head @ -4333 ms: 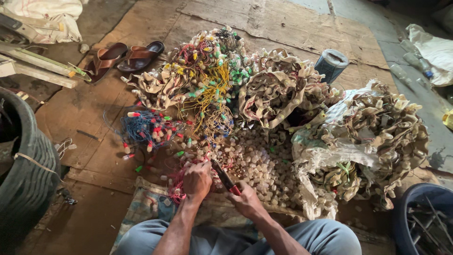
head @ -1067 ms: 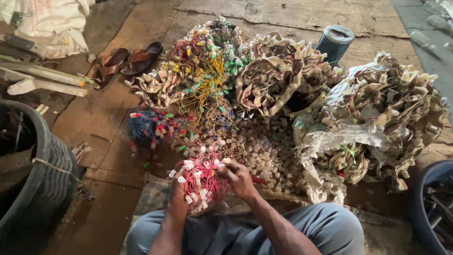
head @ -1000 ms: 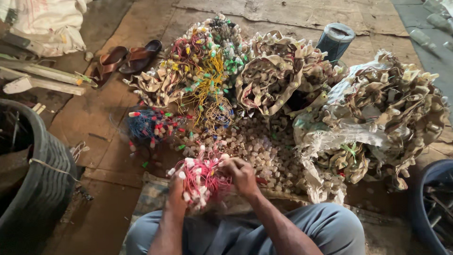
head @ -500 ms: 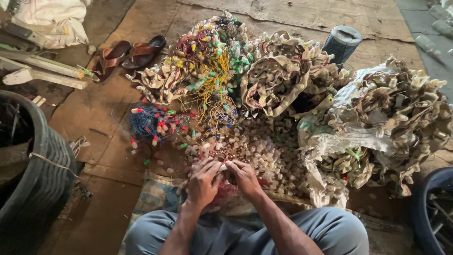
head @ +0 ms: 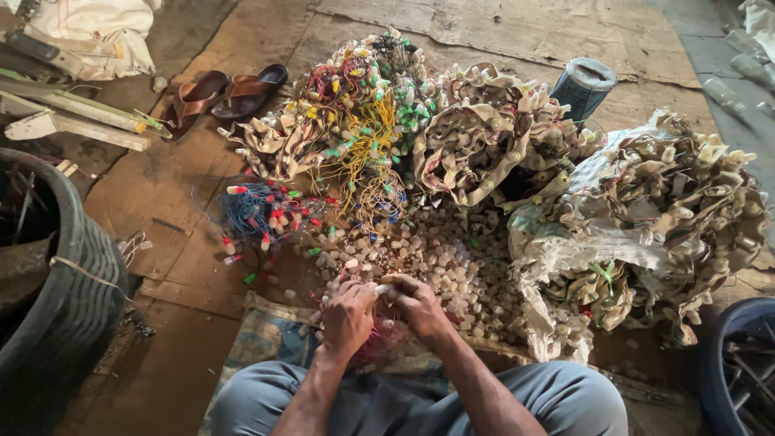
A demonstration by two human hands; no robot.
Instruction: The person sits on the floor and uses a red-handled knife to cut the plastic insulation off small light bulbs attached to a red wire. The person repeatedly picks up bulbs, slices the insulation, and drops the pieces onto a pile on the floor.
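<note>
My left hand (head: 349, 313) and my right hand (head: 418, 304) meet in front of my knees, fingers pinched together on a small pale plastic piece (head: 381, 288) at the end of a bundle of red wires (head: 378, 345) that lies under my hands. Just beyond my fingers spreads a heap of loose pale plastic caps (head: 440, 257). A bunch of blue wires with red and white ends (head: 257, 211) lies to the left of that heap.
Big tangles of yellow, green and red wires (head: 367, 121) and beige strips (head: 476, 137) pile up behind. A torn sack of more strips (head: 646, 218) sits right. A black tyre (head: 69, 291) stands left, brown sandals (head: 226, 90) far left, a dark cylinder (head: 585, 83) behind, a blue tub (head: 743, 363) right.
The red wire bundle I held up a second ago has come down into my lap. Both hands have closed in together over its end. The knife seen earlier is out of sight.
</note>
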